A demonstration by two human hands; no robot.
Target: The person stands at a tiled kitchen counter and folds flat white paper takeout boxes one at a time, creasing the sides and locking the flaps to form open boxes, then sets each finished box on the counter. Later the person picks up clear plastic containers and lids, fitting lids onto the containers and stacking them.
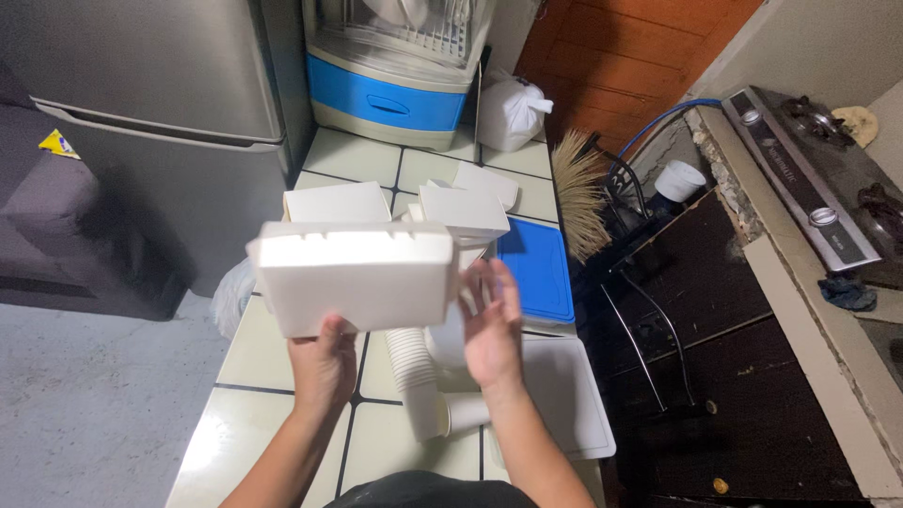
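Fingers (pixel 324 350) of left hand (pixel 323 362) grip smooth rectangular white foam box (pixel 356 275).

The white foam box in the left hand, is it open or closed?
Closed: the white foam box has its lid down against the base, tabs in the slots.

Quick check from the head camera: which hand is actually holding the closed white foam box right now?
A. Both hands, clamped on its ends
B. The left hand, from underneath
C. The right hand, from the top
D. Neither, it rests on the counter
B. The left hand grips the white foam box from below, raised above the tiled counter, while the right hand is open beside the box's right end, palm toward it, not gripping.
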